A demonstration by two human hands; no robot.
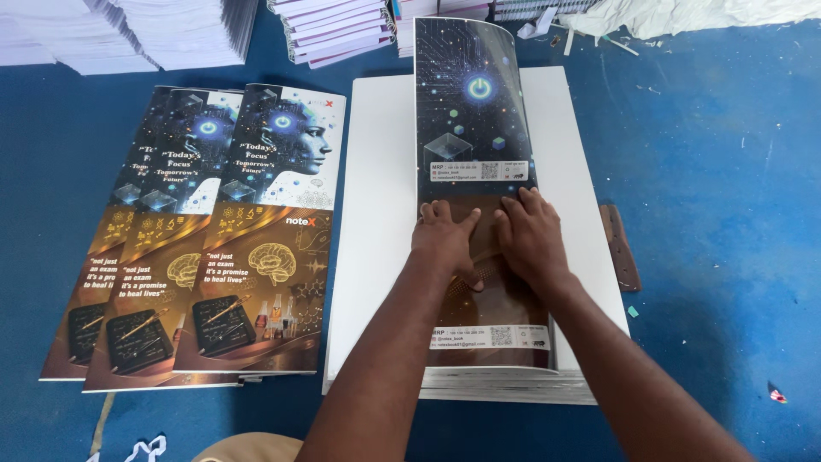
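Observation:
My left hand (445, 235) and my right hand (530, 235) lie flat side by side on a long glossy printed cover sheet (475, 111), dark blue at the far end and brown near me. Both palms press on its brown middle part. The sheet lies on a stack of white paper (380, 214), and its far end curls up off the stack. My fingers are spread and point away from me; neither hand grasps anything.
Three matching printed covers (205, 239) lie fanned out on the blue surface (718, 171) to the left. Piles of white pages and bound booklets (333, 30) line the far edge. A brown wooden piece (620, 248) lies right of the stack.

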